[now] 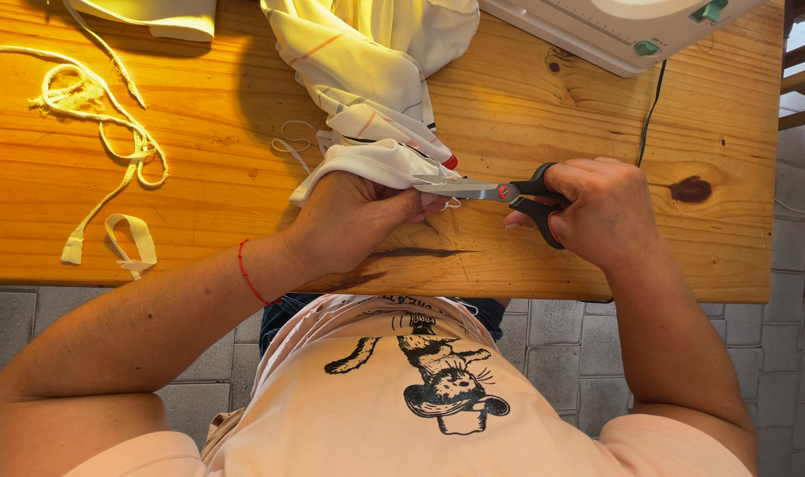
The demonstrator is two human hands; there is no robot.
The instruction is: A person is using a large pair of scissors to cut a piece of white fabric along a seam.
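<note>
At the near edge of the wooden table [199,168], the left hand [354,216] pinches a folded edge of the white cloth [376,163], fingers clenched on it just beside the blades. The right hand [601,212] grips the black-handled scissors [500,191], fingers through the loops, blades pointing left into the fabric. To cut well here, the person likely needs the cloth kept taut and the left fingertips clear of the blade tips, which look very close. Short snips near the pivot would give more control. Cut fabric strips [102,150] lie to the far left; a sewing machine [615,26] sits far right.
</note>
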